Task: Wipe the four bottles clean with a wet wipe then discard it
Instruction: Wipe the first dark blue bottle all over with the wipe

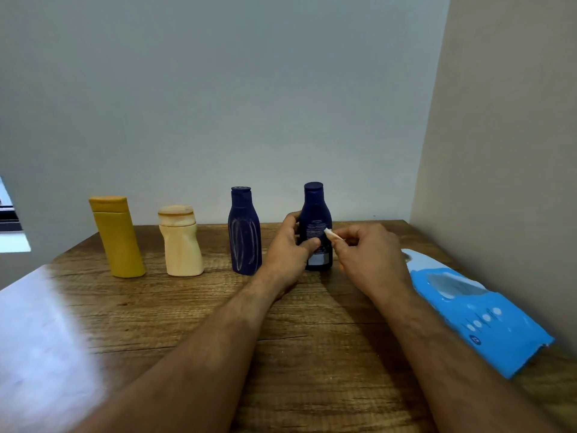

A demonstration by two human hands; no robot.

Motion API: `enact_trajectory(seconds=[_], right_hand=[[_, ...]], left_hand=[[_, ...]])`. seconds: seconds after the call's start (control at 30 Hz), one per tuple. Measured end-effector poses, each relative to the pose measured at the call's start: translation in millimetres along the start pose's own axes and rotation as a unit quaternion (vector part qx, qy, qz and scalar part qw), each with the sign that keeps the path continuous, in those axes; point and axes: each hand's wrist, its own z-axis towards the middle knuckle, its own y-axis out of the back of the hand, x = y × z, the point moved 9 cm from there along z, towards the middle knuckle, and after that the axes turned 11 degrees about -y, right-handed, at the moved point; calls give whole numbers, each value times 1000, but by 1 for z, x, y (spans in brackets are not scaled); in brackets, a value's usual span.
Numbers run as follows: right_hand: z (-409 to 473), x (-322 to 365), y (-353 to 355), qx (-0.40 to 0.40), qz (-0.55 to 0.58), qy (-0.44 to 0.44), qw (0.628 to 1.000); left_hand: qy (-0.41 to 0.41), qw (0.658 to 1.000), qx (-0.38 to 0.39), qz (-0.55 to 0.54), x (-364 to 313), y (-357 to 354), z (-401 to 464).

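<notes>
Four bottles stand in a row at the back of the wooden table point(187, 323): a yellow bottle point(117, 237), a cream bottle point(181, 242), a dark blue bottle point(245, 232) with pale smear marks, and a second dark blue bottle point(316, 214) at the right. My left hand point(288, 248) grips that right blue bottle from its left side. My right hand point(365, 248) pinches a small folded wet wipe point(331, 234), whose tip touches the bottle's label.
A blue wet-wipe pack point(477, 310) lies along the table's right edge beside the beige wall point(499, 151). A grey wall stands close behind the bottles. Glare covers the table's left front corner.
</notes>
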Motion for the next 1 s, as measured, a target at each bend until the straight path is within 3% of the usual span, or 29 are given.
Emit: enact_trajectory(seconds=[0.23,1.0], right_hand=[[0,0,-1,4,-3,4,1000],[1,4,3,-20,18,22,999]], left_hand=[[-22,997,4,71,-4,1,1],[56,989,35,135,14,1,1]])
